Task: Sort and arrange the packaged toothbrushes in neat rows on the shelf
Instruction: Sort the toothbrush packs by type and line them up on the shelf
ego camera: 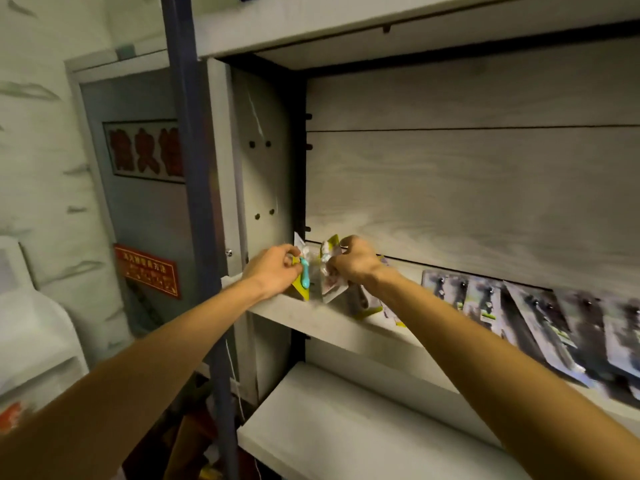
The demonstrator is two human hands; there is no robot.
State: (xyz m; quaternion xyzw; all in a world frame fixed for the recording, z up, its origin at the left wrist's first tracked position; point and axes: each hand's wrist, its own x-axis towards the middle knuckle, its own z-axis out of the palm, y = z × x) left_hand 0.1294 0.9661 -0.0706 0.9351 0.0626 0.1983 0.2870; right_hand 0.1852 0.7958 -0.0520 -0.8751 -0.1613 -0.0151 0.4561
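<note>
At the left end of the middle shelf [311,315], my left hand [273,270] pinches a yellow-backed pack with a turquoise toothbrush [304,280], held upright. Beside it, my right hand [353,263] grips a second clear pack with a pale toothbrush [330,282], also upright and touching the first. More yellow-edged packs [369,306] lie flat behind my right wrist. A row of dark grey toothbrush packs [540,317] lies overlapping along the shelf to the right.
A wood-grain back panel [467,181] closes the shelf behind. The shelf's left side panel [263,168] stands close to my left hand. A lower white shelf [346,427] juts out below. A grey door with red signs [145,216] is at the left.
</note>
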